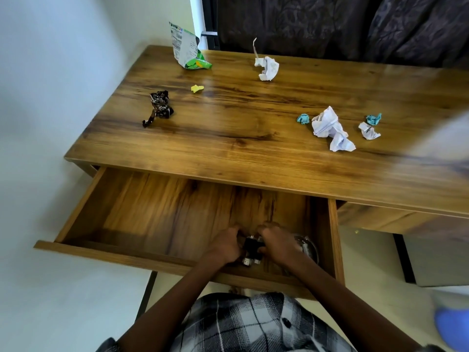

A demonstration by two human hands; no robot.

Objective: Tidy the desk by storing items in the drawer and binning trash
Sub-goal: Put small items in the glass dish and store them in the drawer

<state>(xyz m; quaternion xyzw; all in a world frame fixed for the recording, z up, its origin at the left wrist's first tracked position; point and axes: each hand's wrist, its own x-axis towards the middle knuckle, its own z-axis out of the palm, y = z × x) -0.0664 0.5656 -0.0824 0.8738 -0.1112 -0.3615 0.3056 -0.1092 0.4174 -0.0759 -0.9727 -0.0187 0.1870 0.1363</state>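
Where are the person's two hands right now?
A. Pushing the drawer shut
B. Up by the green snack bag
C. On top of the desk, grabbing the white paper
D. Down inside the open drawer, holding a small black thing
D: the left hand and right hand are down in the open drawer, both gripping a small black object.

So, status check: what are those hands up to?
Left hand, right hand both gripping small black item inside open drawer. Crumpled paper on desk.
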